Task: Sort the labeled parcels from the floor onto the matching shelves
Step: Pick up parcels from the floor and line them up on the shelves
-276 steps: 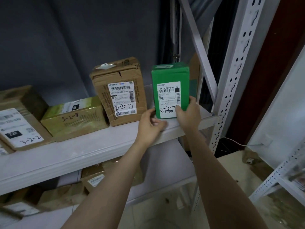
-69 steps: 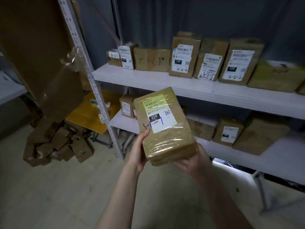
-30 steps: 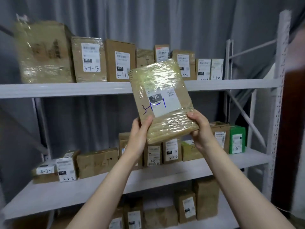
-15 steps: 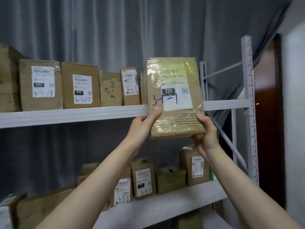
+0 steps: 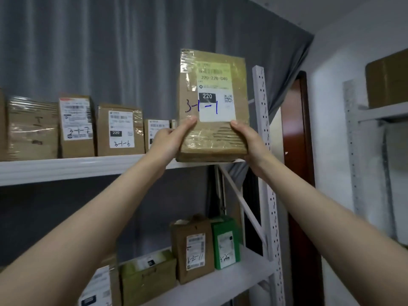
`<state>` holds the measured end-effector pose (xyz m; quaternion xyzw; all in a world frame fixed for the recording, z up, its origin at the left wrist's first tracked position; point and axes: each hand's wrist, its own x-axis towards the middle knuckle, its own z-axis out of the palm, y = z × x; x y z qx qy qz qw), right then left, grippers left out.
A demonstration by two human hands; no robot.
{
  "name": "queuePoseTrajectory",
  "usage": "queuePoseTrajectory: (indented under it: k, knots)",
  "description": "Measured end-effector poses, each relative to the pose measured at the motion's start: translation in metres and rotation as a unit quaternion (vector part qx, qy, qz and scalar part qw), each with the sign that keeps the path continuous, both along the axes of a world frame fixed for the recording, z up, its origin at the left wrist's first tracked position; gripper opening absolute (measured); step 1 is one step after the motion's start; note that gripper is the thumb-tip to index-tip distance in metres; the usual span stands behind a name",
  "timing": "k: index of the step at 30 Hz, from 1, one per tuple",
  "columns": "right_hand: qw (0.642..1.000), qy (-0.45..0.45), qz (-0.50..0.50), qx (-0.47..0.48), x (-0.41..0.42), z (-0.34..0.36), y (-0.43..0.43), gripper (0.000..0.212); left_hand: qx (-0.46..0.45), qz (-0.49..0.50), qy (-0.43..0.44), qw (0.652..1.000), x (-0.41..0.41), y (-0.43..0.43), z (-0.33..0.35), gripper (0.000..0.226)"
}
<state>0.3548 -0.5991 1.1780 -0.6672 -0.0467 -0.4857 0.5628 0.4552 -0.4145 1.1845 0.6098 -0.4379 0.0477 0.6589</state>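
Parcel 3-1-1 [image 5: 212, 85] has risen since 0.5 s ago. Base now level w/ top shelf [image 5: 77, 166] lip at 1 o'clock, right of 3-1-6 box [image 5: 120, 129]. L hand [image 5: 170, 140] + R hand [image 5: 249, 140]: each grip curled round a lower corner. Row matches, placement nearly done.

Fingers of the left hand [image 5: 170, 140] sit out of sight behind the tall film-wrapped brown cardboard parcel [image 5: 212, 102]; its top label print is unreadable (too fine). Far left, a taped brown box [image 5: 33, 129] is blurred; the bottom-left white-labelled box [image 5: 97, 288] is cropped.
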Motion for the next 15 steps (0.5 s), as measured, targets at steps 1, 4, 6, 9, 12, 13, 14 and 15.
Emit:
queuePoseTrajectory:
  k: [1,4,6,9,12,13,14,15]
  knots:
    - [1.0,0.012,-0.017,-0.007,0.0,0.006,-0.011,0.086,0.001,-0.01,-0.004,1.0,0.0,-0.011,0.005,0.067]
    - [0.999,0.02,-0.047,-0.011,0.0,0.022,-0.045,0.112,0.008,-0.032,-0.012,0.999,0.006,-0.041,0.019,0.047]
    - [0.998,0.007,-0.059,-0.021,0.001,0.031,-0.064,0.107,0.022,-0.051,-0.025,0.998,0.016,-0.06,0.026,0.052]
    - [0.997,-0.02,-0.07,-0.018,0.012,0.038,-0.087,0.093,0.047,-0.064,-0.043,0.996,0.037,-0.085,0.033,0.061]
    - [0.994,-0.036,-0.107,-0.006,0.033,0.039,-0.111,0.099,0.078,-0.042,-0.083,0.993,0.061,-0.107,0.038,0.049]
    - [0.992,-0.039,-0.121,-0.003,0.042,0.04,-0.12,0.104,0.086,-0.031,-0.101,0.991,0.07,-0.113,0.039,0.044]
    - [0.991,-0.04,-0.128,-0.002,0.049,0.041,-0.13,0.107,0.097,-0.022,-0.119,0.988,0.079,-0.119,0.04,0.039]
    - [0.991,-0.041,-0.129,-0.005,0.056,0.043,-0.139,0.11,0.109,-0.013,-0.14,0.984,0.088,-0.124,0.041,0.034]
